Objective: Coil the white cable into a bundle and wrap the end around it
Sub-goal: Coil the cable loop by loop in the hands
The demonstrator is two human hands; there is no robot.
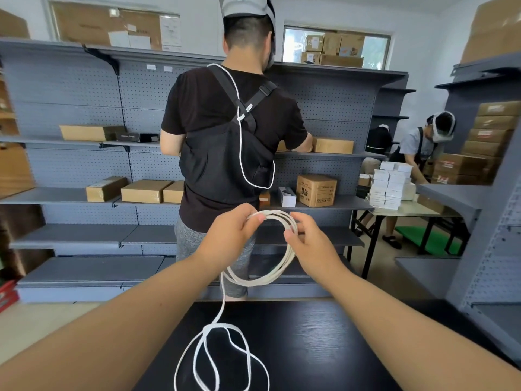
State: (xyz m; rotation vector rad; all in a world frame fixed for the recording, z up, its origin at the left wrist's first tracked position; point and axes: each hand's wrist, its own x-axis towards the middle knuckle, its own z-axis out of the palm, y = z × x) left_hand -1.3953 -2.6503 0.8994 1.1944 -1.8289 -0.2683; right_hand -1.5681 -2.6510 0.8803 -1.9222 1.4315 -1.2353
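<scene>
Stockroom lined with grey pegboard shelving (70, 165), seen across a black surface (310, 348) in the foreground. Holds both hands raised above the far edge of that surface. Pinches the top of a coil of white cable (291, 251) with the left hand (228, 235), fingers curled round the gathered strands. Grips the coil's other side with the right hand (313, 246), thumb and fingers closed on the turns. Several turns of cable hanging in a rough ring between the two hands, above the surface's far edge. One strand dropping from the ring's lower left down onto the surface, then lying there in loose overlapping loops that run off past the near edge. Just beyond the surface, a person in a black shirt (197, 108), back turned, facing the shelving, black bag strapped on. Cardboard boxes (316, 190) on the shelves beyond the surface. Farther off, beyond the surface's right side, a second person (417, 148) bent beside a stack of small white boxes (389, 187).
</scene>
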